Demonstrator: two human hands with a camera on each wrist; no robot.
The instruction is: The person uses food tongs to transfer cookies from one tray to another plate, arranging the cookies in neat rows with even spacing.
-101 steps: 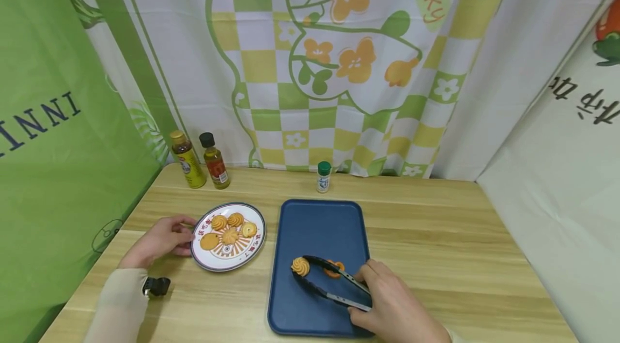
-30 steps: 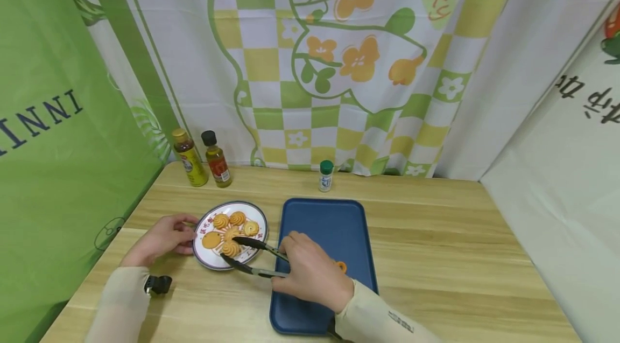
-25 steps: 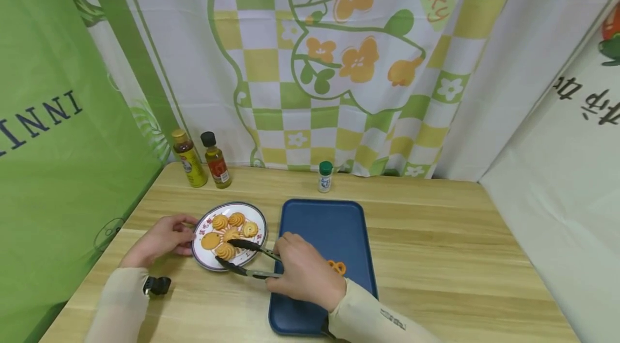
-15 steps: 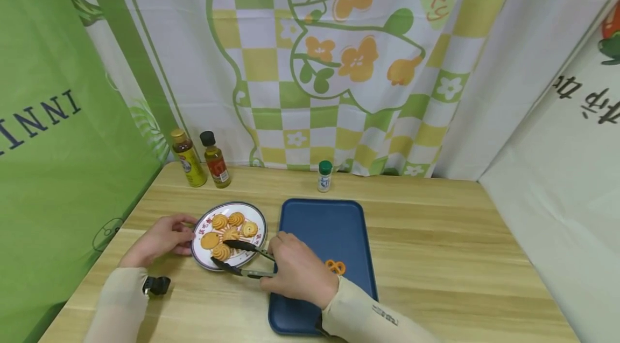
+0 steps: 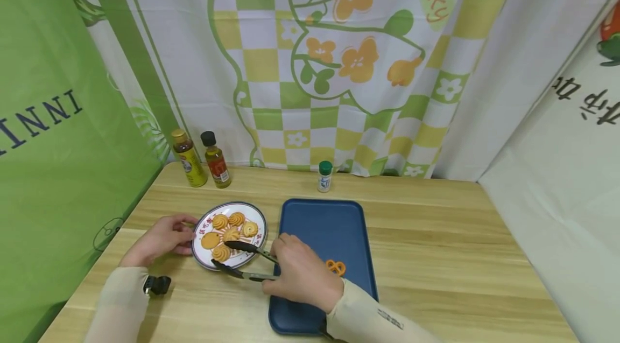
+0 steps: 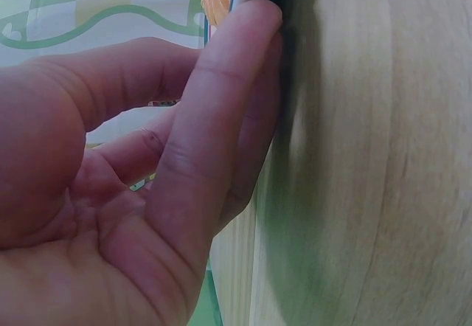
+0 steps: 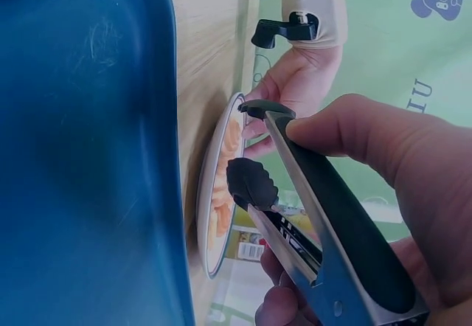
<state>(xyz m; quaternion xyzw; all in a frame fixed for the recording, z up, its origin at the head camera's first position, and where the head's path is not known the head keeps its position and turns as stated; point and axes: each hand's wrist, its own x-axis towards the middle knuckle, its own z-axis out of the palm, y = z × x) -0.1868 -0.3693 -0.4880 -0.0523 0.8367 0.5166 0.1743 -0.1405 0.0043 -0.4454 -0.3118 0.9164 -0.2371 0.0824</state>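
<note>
At the left of the head view, my left hand [image 5: 162, 239] pinches the left rim of a white plate [image 5: 242, 207] with thumb and fingers. The left wrist view shows a fingertip under the rim. My right hand [image 5: 305, 272] grips black-tipped metal tongs [image 5: 244, 246] by the handles. Their tips stand apart over the plate's near right side, with nothing held between them in the right wrist view. A swirled cookie [image 5: 221, 253] lies just left of the tips. Several more swirled cookies and a flat oval cookie [image 5: 210, 240] lie on the plate.
A blue tray [image 5: 322, 219] bearing an orange pretzel-shaped piece [image 5: 336, 267] lies partly under my right forearm. Behind the plate stand a yellow-labelled bottle [image 5: 190, 159] and a black-capped bottle [image 5: 216, 160]. A green-capped shaker [image 5: 324, 177] stands behind the tray, before a curtain [image 5: 310, 117].
The tongs carried a swirled cookie left from the tray to the plate and let go of it near the plate's front edge. My left hand has stayed at the rim.
</note>
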